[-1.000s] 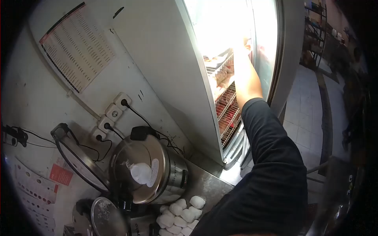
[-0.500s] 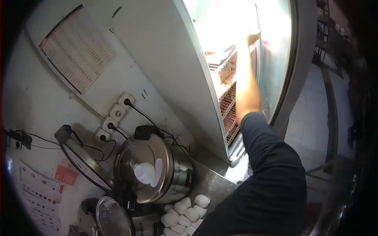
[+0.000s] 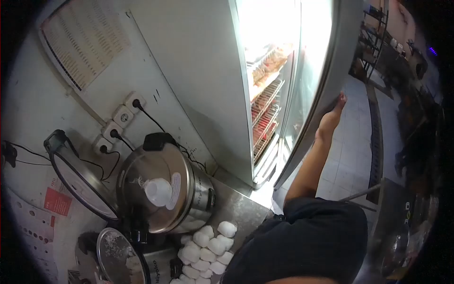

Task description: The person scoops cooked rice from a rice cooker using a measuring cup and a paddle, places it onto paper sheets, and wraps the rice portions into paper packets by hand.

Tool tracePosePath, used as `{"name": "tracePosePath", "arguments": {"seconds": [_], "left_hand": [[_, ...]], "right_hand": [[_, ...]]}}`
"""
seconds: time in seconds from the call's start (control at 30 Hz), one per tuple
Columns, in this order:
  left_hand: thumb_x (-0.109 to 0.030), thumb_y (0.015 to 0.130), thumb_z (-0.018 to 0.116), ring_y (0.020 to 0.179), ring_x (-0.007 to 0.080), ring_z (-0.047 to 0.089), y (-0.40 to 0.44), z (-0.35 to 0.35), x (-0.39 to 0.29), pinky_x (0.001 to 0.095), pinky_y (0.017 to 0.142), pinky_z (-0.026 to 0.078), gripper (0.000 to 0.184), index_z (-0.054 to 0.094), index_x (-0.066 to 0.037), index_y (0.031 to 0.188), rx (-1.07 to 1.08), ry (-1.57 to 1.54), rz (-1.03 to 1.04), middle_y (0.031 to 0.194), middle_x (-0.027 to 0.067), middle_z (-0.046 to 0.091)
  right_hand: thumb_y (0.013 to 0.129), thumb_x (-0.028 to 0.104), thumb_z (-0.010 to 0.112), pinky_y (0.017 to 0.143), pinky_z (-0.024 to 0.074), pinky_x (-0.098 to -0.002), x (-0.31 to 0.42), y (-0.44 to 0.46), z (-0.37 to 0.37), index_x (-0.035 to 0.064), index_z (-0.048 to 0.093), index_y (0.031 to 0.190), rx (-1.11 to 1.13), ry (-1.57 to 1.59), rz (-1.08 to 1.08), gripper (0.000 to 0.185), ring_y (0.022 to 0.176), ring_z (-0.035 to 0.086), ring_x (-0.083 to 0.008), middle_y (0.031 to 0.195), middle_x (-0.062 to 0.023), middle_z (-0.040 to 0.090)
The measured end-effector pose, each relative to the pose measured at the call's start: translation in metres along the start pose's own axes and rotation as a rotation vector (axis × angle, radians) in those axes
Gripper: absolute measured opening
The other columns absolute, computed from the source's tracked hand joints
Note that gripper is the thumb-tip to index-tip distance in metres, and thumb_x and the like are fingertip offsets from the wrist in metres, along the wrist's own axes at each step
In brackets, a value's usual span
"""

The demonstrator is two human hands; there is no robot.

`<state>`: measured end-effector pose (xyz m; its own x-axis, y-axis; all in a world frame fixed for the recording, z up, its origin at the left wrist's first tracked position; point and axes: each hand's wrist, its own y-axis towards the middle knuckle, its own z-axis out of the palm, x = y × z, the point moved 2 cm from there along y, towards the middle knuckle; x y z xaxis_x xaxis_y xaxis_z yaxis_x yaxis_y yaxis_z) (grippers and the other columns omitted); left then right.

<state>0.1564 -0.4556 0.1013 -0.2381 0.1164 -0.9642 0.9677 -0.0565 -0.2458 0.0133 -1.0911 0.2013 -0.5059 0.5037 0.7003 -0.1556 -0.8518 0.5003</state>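
My right hand (image 3: 332, 118) is at the outer side of the fridge door (image 3: 316, 106), seen edge-on with its fingers stretched out and nothing visible in them. The door stands partly open. Inside the brightly lit fridge, wire racks (image 3: 267, 102) hold packed food (image 3: 269, 71), and red items lie on the lower racks. Glare washes out the upper part of the interior. My left hand is not in view.
Left of the fridge, a lidded steel cooker (image 3: 156, 189) stands beside a second cooker with its lid raised (image 3: 80, 184). White rounded pieces (image 3: 208, 251) lie by the metal counter's edge (image 3: 241, 203). Sockets (image 3: 124, 116) with cables line the wall.
My right hand has come out of the fridge and moved right, to the door's outer side. The door has swung inward a little, and the racks show more fully.
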Motion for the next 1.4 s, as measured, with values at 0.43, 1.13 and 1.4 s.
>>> {"name": "tracePosePath", "arguments": {"seconds": [0.43, 1.13, 1.4], "left_hand": [[-0.052, 0.096, 0.035, 0.071, 0.0202, 0.031, -0.070, -0.199, 0.080, 0.0393, 0.063, 0.030, 0.044, 0.036, -0.008, 0.097, -0.359, -0.105, -0.005, 0.097, 0.0093, 0.040], [-0.039, 0.098, 0.047, 0.053, 0.0059, 0.039, -0.184, -0.391, 0.103, 0.0223, 0.045, 0.032, 0.046, 0.048, -0.017, 0.138, -0.450, 0.286, -0.043, 0.077, -0.0022, 0.052], [-0.035, 0.099, 0.048, 0.056, 0.0082, 0.042, -0.195, -0.315, 0.052, 0.0236, 0.048, 0.036, 0.045, 0.050, -0.013, 0.138, -0.340, 0.032, -0.264, 0.071, -0.0031, 0.048]], "right_hand": [[0.095, 0.046, 0.044, 0.109, 0.0176, -0.0607, -0.029, -0.102, 0.155, 0.0013, 0.031, 0.140, 0.011, -0.570, -0.339, 0.065, 0.130, 0.039, -0.0409, 0.136, -0.0229, 0.042], [0.080, 0.027, 0.069, 0.096, 0.0391, -0.0430, 0.183, -0.405, 0.137, 0.0077, 0.055, 0.113, 1.378, 0.379, -0.470, 0.041, 0.112, 0.052, -0.0320, 0.119, -0.0138, 0.056], [0.087, 0.017, 0.063, 0.090, 0.0462, -0.0419, 0.248, -0.499, 0.174, 0.0028, 0.057, 0.109, 1.988, 0.630, -0.289, 0.027, 0.100, 0.060, -0.0329, 0.107, -0.0155, 0.061]]}}
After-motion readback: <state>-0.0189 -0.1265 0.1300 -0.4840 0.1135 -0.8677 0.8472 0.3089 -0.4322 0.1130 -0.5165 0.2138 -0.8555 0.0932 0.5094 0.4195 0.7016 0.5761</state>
